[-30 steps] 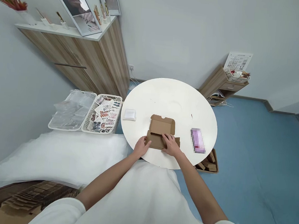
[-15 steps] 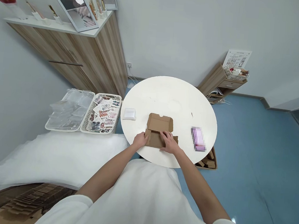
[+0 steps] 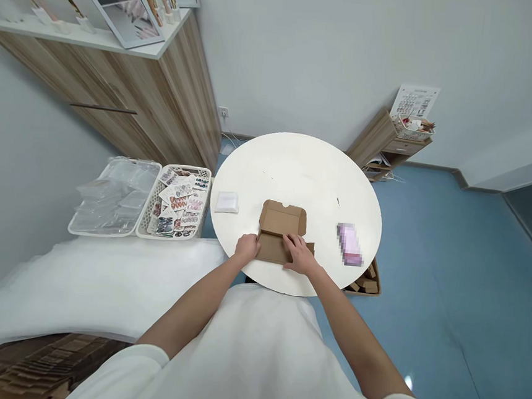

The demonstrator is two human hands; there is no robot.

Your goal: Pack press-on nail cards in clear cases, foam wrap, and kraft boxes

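A brown cardboard box [image 3: 273, 247] lies partly folded on the white round table, its lid [image 3: 283, 218] standing open on the far side. My left hand [image 3: 247, 249] is closed on the box's left side, where the side flap is now turned up. My right hand [image 3: 301, 254] grips the right part of the box, fingers reaching over its inside and thumb at the near edge. Beyond that hand a right side flap [image 3: 310, 247] sticks outward. A small clear plastic case [image 3: 227, 202] lies to the left, and a blurred-out pink-purple item [image 3: 350, 244] to the right.
Left of the table [image 3: 297, 159] stand a basket of clear plastic cases [image 3: 120, 193] and a basket of patterned cards [image 3: 179, 201]. A carton of small brown boxes [image 3: 366, 285] is on the floor at right. A wooden cabinet [image 3: 191, 93] stands behind left.
The box's left flap, which stuck outward, has been folded up by my left hand. My right hand stays on the box. The whole view has shifted slightly.
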